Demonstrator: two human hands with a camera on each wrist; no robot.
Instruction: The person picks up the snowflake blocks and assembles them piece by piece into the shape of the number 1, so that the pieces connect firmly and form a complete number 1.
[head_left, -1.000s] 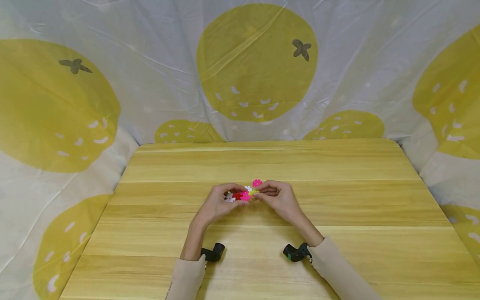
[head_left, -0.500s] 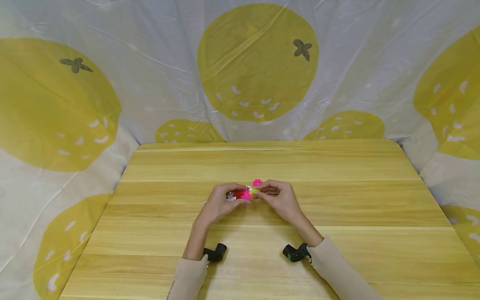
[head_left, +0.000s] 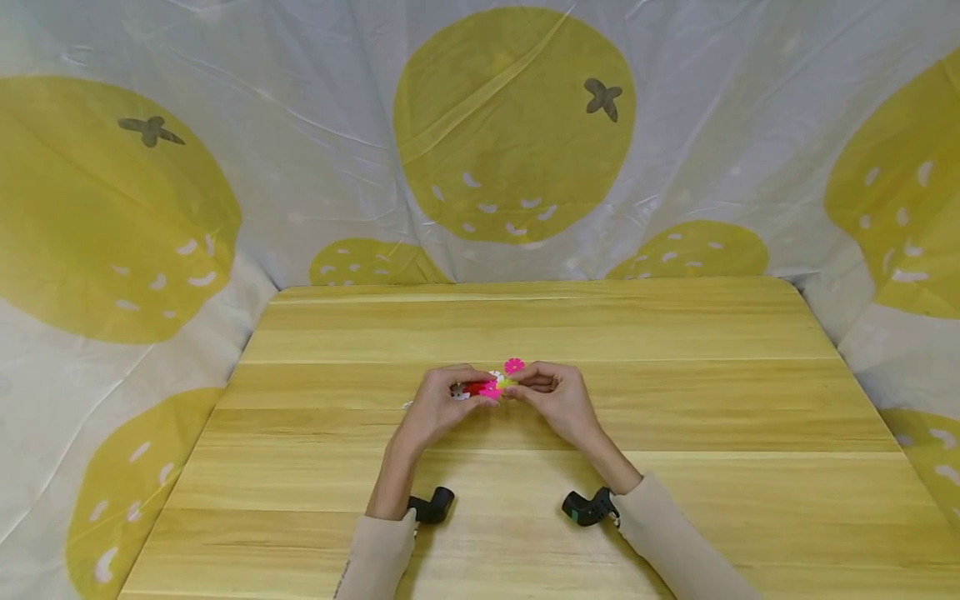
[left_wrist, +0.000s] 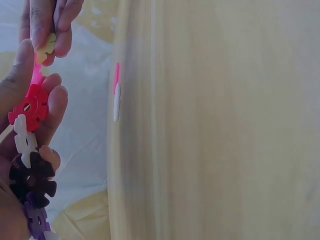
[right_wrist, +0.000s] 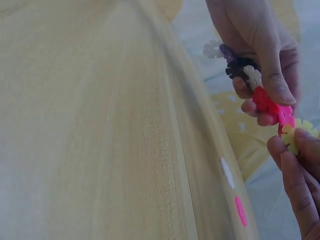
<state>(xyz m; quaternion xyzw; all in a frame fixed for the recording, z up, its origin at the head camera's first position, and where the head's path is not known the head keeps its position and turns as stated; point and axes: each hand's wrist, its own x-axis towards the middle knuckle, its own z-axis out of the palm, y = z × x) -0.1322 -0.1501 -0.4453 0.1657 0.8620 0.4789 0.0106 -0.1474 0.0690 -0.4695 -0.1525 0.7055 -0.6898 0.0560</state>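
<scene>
Bridging 2 hands (head_left: 440,404) (head_left: 561,398), notched-disc chain (right_wrist: 263,100)

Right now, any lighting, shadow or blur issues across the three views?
Head: soft shadows on the table, linked discs tiny; left wrist: washed-out, table grain indistinct; right wrist: dull, low contrast, yellow piece paler than in the head view.

Chained discs (right_wrist: 253,76): white, purple, black, white, red, pink, yellow
Loose discs (left_wrist: 117,90): one pink, one white
Table (head_left: 690,392): tan-yellow wood, streaked grain
Cloth (head_left: 510,125) beyond the table's far edge: whitish — yellow fruit print, white flecks
Sleeves (head_left: 372,554): beige
Wrist cameras (head_left: 432,505): black
</scene>
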